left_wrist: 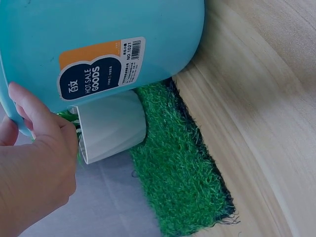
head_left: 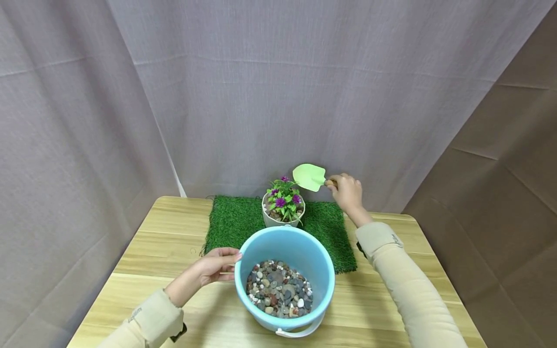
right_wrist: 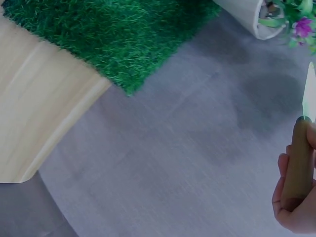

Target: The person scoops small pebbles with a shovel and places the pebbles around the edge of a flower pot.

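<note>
Grey curtain cloth [head_left: 304, 96] hangs behind a pale wood-grain table [head_left: 169, 237] on which lies a green artificial-grass mat [head_left: 237, 220]. The trowel [head_left: 310, 177] has a pale green, rounded blade and a brown wooden handle [right_wrist: 298, 163]. It is raised at the right of a potted plant [head_left: 283, 200] with purple flowers, the blade tip just beside the leaves; whether they touch, I cannot tell. Its long axis runs nearly sideways in the head view, blade to the left, handle to the right, where the right hand [head_left: 348, 193] curls its fingers around the wood. In front of the white pot [left_wrist: 113, 126], the light blue bucket [head_left: 283, 241] faces its round mouth upward, mixed pebbles [head_left: 278, 295] inside, its white bail [head_left: 304, 332] hanging on the near side. The left hand [head_left: 216, 265] pinches the rim between thumb and fingers. The bucket's orange and navy label [left_wrist: 101, 69] reads "HOT SALE GOODS" and "NO.1021", beside a barcode and Chinese characters.
</note>
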Tool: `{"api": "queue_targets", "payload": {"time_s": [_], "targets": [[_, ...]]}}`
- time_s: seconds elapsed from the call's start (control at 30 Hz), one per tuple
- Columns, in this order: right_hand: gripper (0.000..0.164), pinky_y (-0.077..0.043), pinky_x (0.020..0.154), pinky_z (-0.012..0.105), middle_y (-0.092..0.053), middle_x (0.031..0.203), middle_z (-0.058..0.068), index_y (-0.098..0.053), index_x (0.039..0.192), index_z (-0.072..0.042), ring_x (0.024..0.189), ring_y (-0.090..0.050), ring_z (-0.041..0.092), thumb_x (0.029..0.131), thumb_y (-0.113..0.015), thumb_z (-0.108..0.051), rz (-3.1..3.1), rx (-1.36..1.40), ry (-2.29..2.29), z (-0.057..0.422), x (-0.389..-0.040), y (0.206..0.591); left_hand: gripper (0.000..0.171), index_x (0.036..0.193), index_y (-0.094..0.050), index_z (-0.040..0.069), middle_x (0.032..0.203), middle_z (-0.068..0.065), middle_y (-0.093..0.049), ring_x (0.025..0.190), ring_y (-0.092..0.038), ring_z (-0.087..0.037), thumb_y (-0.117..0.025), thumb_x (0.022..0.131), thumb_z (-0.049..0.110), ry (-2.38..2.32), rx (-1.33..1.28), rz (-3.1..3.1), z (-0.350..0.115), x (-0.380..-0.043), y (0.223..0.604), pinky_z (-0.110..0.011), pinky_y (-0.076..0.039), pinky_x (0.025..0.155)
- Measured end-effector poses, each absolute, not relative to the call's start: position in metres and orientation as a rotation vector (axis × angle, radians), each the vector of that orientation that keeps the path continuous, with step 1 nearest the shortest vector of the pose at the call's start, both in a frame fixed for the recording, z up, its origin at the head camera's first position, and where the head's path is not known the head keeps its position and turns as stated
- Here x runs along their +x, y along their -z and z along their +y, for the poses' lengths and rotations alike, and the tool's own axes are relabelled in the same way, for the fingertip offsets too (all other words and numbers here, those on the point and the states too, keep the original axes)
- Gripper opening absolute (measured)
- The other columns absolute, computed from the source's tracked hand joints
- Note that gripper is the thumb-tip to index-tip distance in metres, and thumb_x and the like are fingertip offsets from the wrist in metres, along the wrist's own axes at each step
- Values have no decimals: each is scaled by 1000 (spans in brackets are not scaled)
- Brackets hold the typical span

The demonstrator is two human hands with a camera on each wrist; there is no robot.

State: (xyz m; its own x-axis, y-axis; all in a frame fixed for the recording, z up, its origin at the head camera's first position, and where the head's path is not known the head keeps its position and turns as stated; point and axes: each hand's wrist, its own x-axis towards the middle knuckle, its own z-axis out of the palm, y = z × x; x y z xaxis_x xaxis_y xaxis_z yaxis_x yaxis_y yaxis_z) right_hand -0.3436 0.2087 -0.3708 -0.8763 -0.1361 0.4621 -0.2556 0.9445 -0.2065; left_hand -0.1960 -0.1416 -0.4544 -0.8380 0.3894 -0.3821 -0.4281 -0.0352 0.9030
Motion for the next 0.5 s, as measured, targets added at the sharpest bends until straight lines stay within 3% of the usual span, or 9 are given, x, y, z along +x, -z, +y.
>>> {"api": "queue_targets", "payload": {"time_s": [0.2,0.5], "targets": [[27,-52,73,51,-67,97,19,-68,108,-2,84,-62,34,90,-64,-22,-2665,345,-447,213,-326,355,35,116,-52,-3,76,3,-65,67,-64,-4,-62,91,18,-1919,-42,1699,-140,-194,453,-24,-62,71],[28,-55,76,50,-68,104,17,-69,107,-4,88,-64,30,92,-61,-26,-2800,424,-584,216,-300,334,33,117,-51,-3,76,4,-65,66,-64,-3,-60,92,17,-1930,-45,1693,-138,-194,452,-23,-62,71]]}}
